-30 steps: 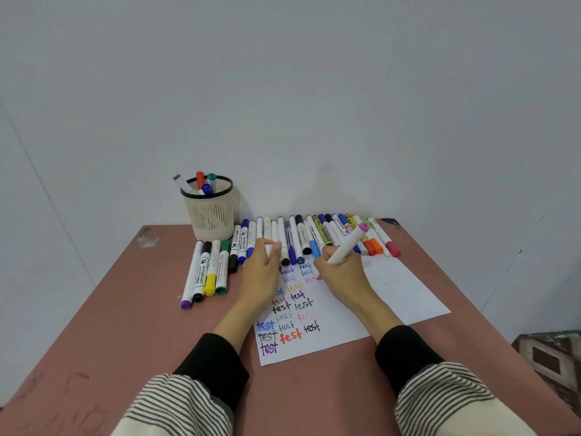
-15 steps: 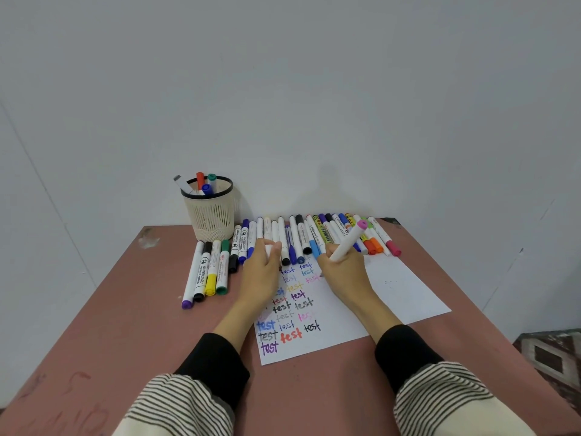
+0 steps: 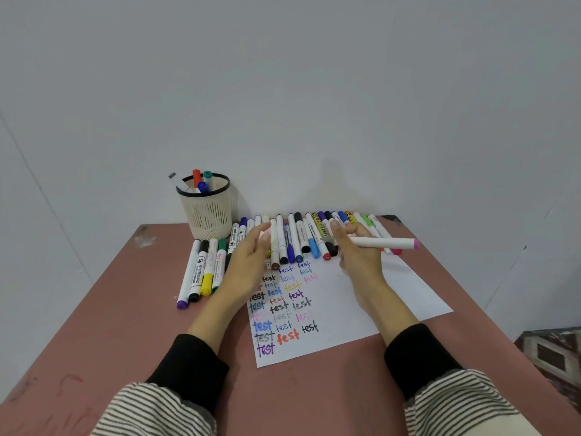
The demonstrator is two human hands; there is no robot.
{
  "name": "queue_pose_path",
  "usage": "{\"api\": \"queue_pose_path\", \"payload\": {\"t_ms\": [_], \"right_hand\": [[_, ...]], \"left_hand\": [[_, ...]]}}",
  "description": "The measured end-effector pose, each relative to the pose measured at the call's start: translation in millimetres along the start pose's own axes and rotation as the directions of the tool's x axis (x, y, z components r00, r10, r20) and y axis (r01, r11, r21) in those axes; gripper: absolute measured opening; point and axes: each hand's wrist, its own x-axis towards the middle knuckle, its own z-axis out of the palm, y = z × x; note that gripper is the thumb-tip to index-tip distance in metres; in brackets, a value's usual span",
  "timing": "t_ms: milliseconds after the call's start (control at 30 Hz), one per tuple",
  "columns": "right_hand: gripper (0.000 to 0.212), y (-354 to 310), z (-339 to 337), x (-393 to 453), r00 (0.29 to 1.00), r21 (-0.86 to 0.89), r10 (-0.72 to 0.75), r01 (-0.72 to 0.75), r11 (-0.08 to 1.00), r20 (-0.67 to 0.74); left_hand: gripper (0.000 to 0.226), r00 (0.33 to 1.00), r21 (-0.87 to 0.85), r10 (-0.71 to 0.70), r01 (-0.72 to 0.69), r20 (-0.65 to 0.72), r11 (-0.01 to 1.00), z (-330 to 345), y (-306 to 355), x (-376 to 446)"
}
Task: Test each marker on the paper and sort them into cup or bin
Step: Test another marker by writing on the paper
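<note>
Your right hand (image 3: 355,247) pinches the white pink-ended marker (image 3: 385,243), barrel pointing right above the white paper sheet (image 3: 361,297); your left hand (image 3: 248,259) hovers, fingers relaxed.

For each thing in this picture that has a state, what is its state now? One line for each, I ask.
Right hand: grips the pink-ended marker.
Pink-ended marker: lifted, nearly level, tip hidden.
Left hand: fingers relaxed, holds nothing.
Paper: flat, partly covered with "test" words.
Cup: upright, holds several markers.
Row of markers: lying, capped.
</note>
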Motion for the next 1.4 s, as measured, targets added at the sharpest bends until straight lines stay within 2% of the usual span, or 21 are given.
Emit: {"api": "queue_pose_path", "payload": {"t_ms": [100,133,200,300,467,633,767,933,1100,1267,1400], "right_hand": [[0.041,-4.9,-1.5,-0.2,0.980,0.223,0.152,-0.179,0.958,0.132],[0.045,-6.0,-1.3,-0.7,0.967,0.263,0.186,-0.228,0.937,0.175],[0.037,-5.1,-0.2,-0.6,0.954,0.266,0.201,-0.257,0.929,0.221],[0.024,-3.5,2.5,-0.2,0.963,0.208,0.189,-0.229,0.951,0.192],[0.022,-4.1,2.2,-0.8,0.982,0.146,0.142,-0.159,0.976,0.121],[0.011,-9.3,2.4,-2.5,0.988,0.248,0.151,-0.155,0.956,0.034],[0.023,-6.6,4.7,-5.2,0.985,0.126,0.130,-0.144,0.982,0.112],[0.027,-7.3,6.6,-7.4,0.978,0.134,0.120,-0.144,0.980,0.172],[0.031,-7.4,8.8,-8.1,0.980,0.154,0.099,-0.126,0.980,0.173],[0.035,-5.7,7.9,-8.4,0.985,0.116,0.055,-0.074,0.990,0.162],[0.041,-4.2,9.4,-8.9,0.984,0.120,0.019,-0.041,0.992,0.176]], "left_hand": [[0.046,0.998,0.011,-0.014,0.013,0.064,1.000,-1.4,-2.1,2.3],[0.047,0.997,0.023,-0.021,0.019,0.079,1.000,-1.8,-3.5,3.1],[0.046,0.995,0.047,-0.023,0.018,0.102,0.999,-1.2,-4.7,4.0],[0.040,0.994,0.002,0.013,-0.013,0.112,1.000,-1.2,-0.3,2.5],[0.018,0.993,-0.149,-0.018,0.035,0.114,0.988,-2.8,0.2,3.7],[0.017,0.991,-0.169,-0.007,0.030,0.136,0.985,-3.8,0.2,3.5],[0.017,0.982,-0.135,0.007,0.019,0.190,0.991,-3.1,4.8,0.9],[0.020,0.981,-0.181,0.008,0.027,0.192,0.983,-0.7,10.5,-3.0],[0.017,0.990,-0.225,0.001,0.031,0.143,0.974,0.8,10.8,-2.8],[0.014,0.980,-0.289,-0.047,0.102,0.191,0.952,5.5,12.6,-4.9],[0.017,0.983,-0.297,-0.050,0.102,0.177,0.949,4.9,13.7,-4.4]]}}
